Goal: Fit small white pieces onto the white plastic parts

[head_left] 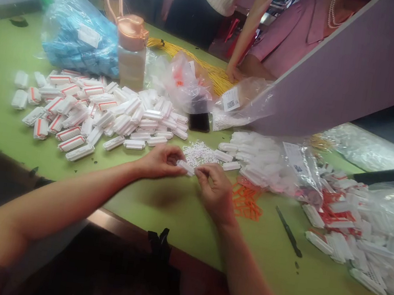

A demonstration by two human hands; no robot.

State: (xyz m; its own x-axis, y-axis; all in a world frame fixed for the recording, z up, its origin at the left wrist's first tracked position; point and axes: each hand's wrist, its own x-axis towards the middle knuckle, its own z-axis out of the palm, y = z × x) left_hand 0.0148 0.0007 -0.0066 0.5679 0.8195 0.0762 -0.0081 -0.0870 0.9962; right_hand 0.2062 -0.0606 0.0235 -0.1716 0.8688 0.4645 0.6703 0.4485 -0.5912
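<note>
A small white plastic housing [186, 167] is pinched between the thumb and fingers of my left hand [162, 162], just above the green table. My right hand [214, 187] is at the housing's right end, its thumb and fingertips pressed together. Whether those fingertips hold a tiny part, I cannot make out. Right behind both hands is a pile of tiny white pieces [199, 154]. Orange plastic strips [248, 201] lie to the right of my right hand. On the left spreads a heap of white housings [88, 112], some with an orange stripe.
A drink bottle [132, 55] stands by a bag of blue packets [82, 48]. Behind the pile lies a phone [199, 121]. A knife-like tool [288, 231] and more housings [349, 237] are on the right. Two people are across the green table [158, 215]; a slanted panel [358, 67] hangs overhead.
</note>
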